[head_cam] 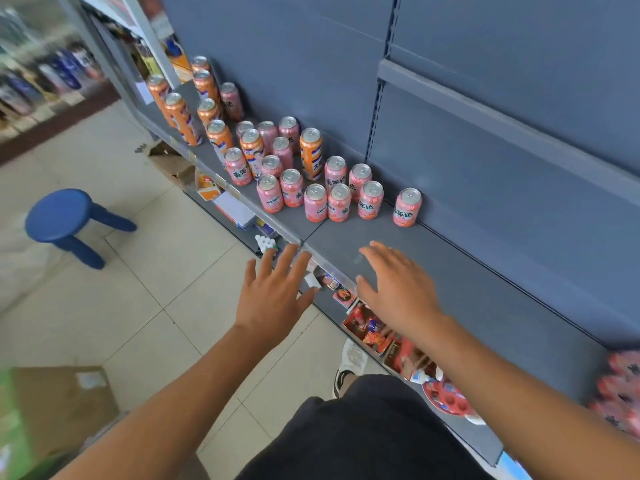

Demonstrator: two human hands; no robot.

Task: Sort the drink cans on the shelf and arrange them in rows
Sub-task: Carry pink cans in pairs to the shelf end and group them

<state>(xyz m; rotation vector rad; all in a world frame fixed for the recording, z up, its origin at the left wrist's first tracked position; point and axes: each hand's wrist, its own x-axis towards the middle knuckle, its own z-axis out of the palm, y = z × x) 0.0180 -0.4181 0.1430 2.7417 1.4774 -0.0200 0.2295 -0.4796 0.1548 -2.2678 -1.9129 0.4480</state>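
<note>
Left hand (pixel 273 296): my fingers are straight and spread apart, holding nothing; the hand hangs just off the shelf's front edge, above the floor (pixel 156 271).
Right hand (pixel 398 289): palm down, fingers apart, nothing in them; it is over the bare near part of the shelf. I cannot tell whether it touches.
Shelf (pixel 467 289): grey, running from far left to near right along a blue-grey back panel (pixel 485 150).
Pink cans (pixel 315 202): upright in a loose cluster on the shelf, beyond both hands and well apart from them.
Lone can (pixel 407 207): pink, upright, standing alone right of the cluster, near the back panel.
Orange cans (pixel 311 153): taller and upright; a few stand among the pink ones, more farther left.
Stool (pixel 59 216): blue, on the floor at left.
Box (pixel 59 407): cardboard, near left corner.
Snacks (pixel 370 329): red packets on a lower shelf under my right arm.
Shoe (pixel 351 362): white, on the floor beside that lower shelf.
</note>
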